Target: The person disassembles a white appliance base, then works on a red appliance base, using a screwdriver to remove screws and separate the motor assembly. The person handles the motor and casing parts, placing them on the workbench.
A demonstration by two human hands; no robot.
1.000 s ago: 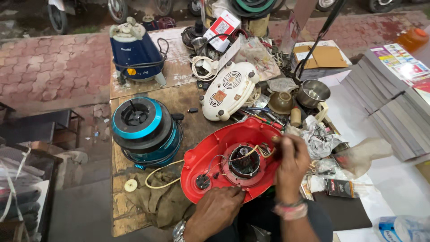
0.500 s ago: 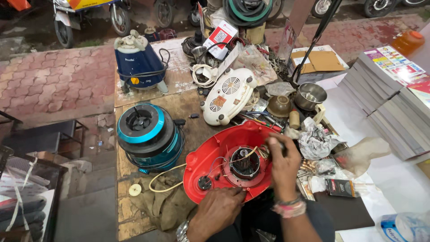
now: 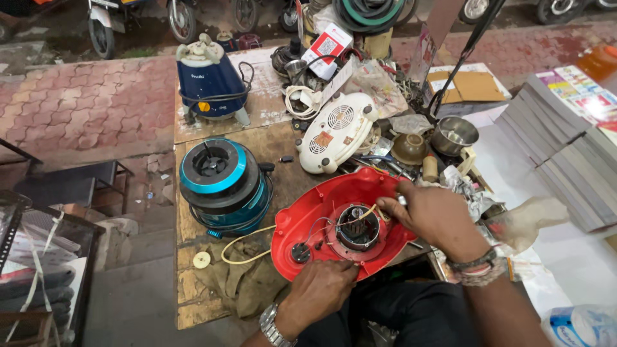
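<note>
I look down on a cluttered wooden workbench (image 3: pixel 193 308). At its near edge lies an upturned red appliance base (image 3: pixel 308 222), its motor (image 3: pixel 357 226) bared in the middle. My left hand (image 3: pixel 319 290) lies over the near rim, fingers curled down to steady it. My right hand (image 3: pixel 436 212) reaches in from the right, fingertips pinched on a thin pale wire (image 3: pixel 367 214) beside the motor — something small and metallic shows at the knuckles, though I cannot tell what. To work well here I would keep the shell pinned and tug the wire gently, clear of the windings. A blue-ringed mixer base (image 3: pixel 222 183) stands to the left; a white vented housing (image 3: pixel 335 132) lies behind.
</note>
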